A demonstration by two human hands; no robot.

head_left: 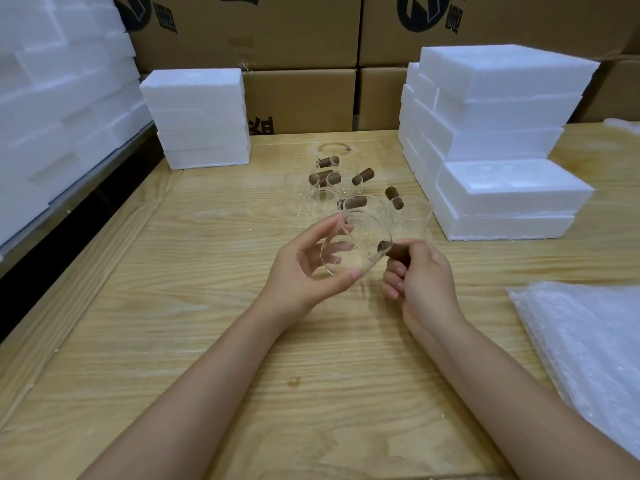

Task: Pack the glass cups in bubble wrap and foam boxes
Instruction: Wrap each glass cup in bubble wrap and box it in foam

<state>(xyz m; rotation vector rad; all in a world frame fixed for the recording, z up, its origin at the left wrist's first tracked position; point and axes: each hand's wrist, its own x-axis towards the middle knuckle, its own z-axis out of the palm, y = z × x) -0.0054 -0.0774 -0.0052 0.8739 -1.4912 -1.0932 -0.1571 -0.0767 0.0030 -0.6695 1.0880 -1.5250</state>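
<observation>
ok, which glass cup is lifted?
The glass cup nearest the camera: left hand holds its body, right hand grips its handle. Other cups stand on the table.

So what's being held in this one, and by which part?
One glass cup, tilted above the table. The right hand grips its brown handle. The left hand holds the glass body.

clear glossy glass cup (349, 251), matt wooden table (194, 306)
</observation>
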